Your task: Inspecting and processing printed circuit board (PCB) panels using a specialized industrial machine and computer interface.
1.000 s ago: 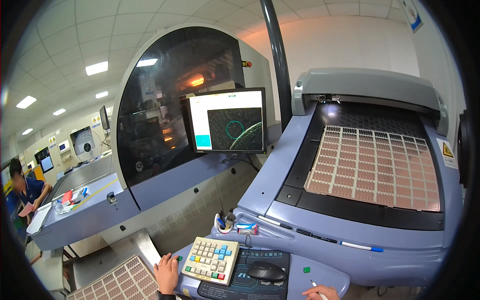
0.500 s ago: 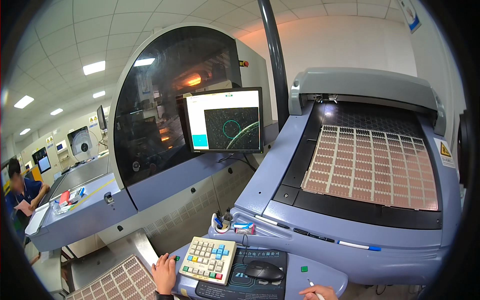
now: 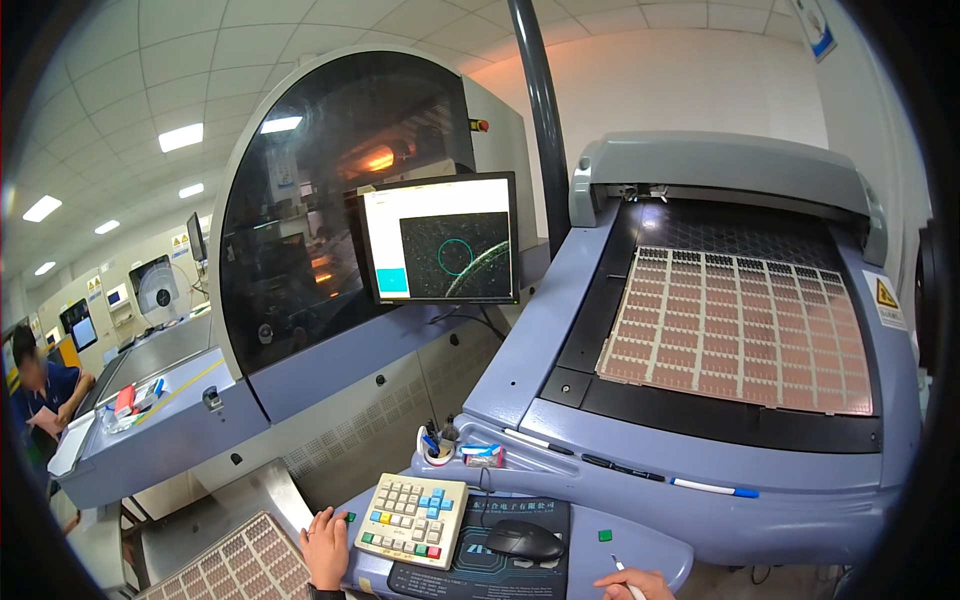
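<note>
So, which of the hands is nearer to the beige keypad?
Left. The left hand is just left of the keypad; the right hand, holding a white pen-like tool, is farther off, right of the black mouse.

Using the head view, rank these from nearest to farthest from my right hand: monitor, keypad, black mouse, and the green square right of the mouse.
1. Green square: just ahead of the right hand.
2. Black mouse: to the left.
3. Keypad: farther left, past the mouse.
4. Monitor: far ahead, leftward.
</note>
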The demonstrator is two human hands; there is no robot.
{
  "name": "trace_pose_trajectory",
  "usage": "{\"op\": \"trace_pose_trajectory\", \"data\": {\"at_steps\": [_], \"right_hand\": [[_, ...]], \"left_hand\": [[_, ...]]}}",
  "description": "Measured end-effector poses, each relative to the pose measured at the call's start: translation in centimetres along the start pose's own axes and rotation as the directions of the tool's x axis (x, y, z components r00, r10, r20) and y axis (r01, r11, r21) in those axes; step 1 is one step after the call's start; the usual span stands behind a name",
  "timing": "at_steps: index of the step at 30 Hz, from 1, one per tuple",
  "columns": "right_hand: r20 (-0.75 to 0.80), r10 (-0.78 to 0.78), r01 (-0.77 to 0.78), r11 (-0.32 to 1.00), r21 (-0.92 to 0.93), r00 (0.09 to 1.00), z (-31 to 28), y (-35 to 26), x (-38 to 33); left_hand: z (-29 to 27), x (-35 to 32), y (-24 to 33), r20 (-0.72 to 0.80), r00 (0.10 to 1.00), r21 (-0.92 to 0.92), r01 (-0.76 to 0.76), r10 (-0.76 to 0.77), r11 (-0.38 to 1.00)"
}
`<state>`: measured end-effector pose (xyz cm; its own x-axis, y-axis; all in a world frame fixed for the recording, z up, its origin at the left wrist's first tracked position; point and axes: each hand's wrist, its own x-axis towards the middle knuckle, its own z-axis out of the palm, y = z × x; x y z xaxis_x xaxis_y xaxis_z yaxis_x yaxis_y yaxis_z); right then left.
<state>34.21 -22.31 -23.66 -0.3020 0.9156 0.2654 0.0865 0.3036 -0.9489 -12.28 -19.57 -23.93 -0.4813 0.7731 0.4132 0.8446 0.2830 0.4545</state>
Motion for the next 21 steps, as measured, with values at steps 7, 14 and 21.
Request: {"op": "trace_pose_trajectory", "data": {"at_steps": [7,14,21], "right_hand": [[0.003,-0.044,0.044,0.999,0.027,0.999,0.04,0.09,-0.08],[0.004,-0.068,0.068,0.997,0.027,0.998,0.18,0.18,0.10],[-0.005,-0.021,0.021,1.000,0.006,1.000,0.26,0.18,0.07]], "left_hand": [[0.03,0.00,-0.30,0.010,1.000,0.009,-0.014,0.014,1.000],[-0.42,-0.16,-0.03,0.012,1.000,0.009,-0.012,0.012,1.000],[-0.08,0.06,-0.28,0.015,1.000,0.005,-0.013,0.013,1.000]]}}
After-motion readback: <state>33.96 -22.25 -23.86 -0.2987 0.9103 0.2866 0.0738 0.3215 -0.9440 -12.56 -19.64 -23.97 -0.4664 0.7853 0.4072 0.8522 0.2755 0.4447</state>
